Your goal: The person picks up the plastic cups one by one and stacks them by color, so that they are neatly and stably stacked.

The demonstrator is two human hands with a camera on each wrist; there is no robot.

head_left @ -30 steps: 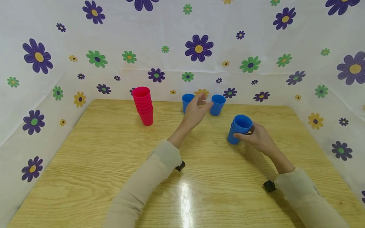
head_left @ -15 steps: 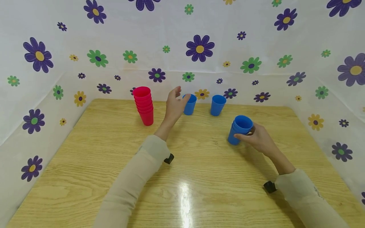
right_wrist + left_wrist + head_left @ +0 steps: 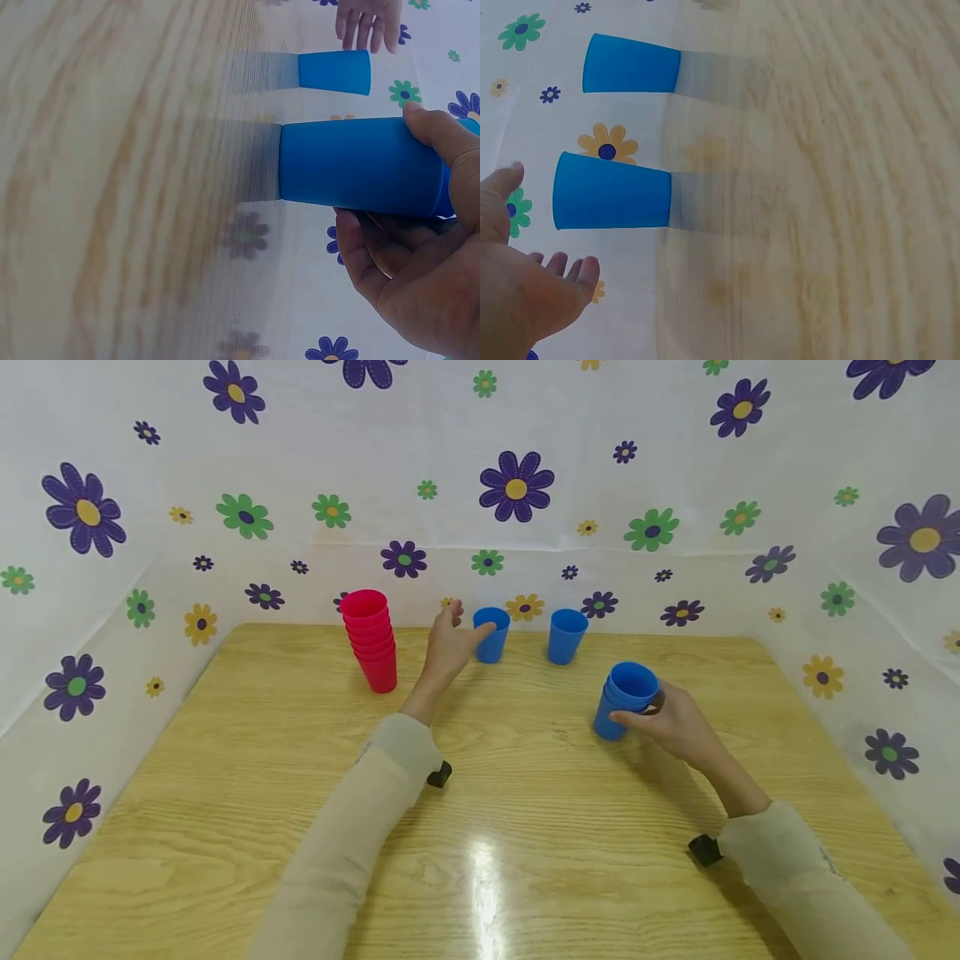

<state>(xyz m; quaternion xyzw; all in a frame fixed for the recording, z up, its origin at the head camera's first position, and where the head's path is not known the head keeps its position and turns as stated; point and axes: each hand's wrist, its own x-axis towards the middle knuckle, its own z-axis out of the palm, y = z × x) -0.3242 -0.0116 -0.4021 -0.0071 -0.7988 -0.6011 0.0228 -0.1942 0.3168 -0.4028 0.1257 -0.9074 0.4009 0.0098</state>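
In the head view my left hand (image 3: 448, 647) reaches toward the back, just left of a blue cup (image 3: 491, 639) standing upright. Its fingers are spread and hold nothing; in the left wrist view a gap shows between the hand (image 3: 536, 277) and the nearer cup (image 3: 611, 193). A second blue cup (image 3: 566, 639) stands upright to the right. My right hand (image 3: 678, 722) grips a small stack of nested blue cups (image 3: 618, 710), thumb on the near side. The right wrist view shows the stack (image 3: 352, 161) between thumb and fingers, its base at the tabletop.
A tall stack of red cups (image 3: 372, 643) stands on the wooden table (image 3: 360, 760), left of my left hand. Behind the back edge rises a white cloth (image 3: 420, 427) printed with flowers, which also lines both sides.
My left hand has moved left from between the two single blue cups, passing to the left side of the left one, and dropped slightly. The right hand keeps its grip in place.
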